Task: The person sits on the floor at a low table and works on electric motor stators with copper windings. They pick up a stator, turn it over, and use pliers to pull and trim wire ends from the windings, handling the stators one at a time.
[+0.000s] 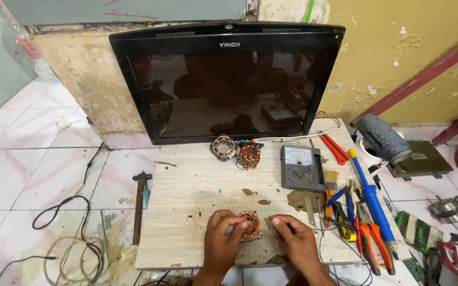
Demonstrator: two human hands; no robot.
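Nearest the camera, the person's left hand (222,234) curls around a small copper-wound motor stator (249,224), fingers grasping its left side, at the front edge of a pale wooden board (197,185). The right hand (296,239) sits just beside the stator's right, thumb and forefinger pinched together; whether they hold a fine wire I cannot tell. Farther back on the board lie two more stators (236,151) and a grey analogue multimeter (301,167). Pliers (373,241) and a blue-handled tool (369,198) lie to the right. A black flat-screen monitor (228,79) leans against the wall.
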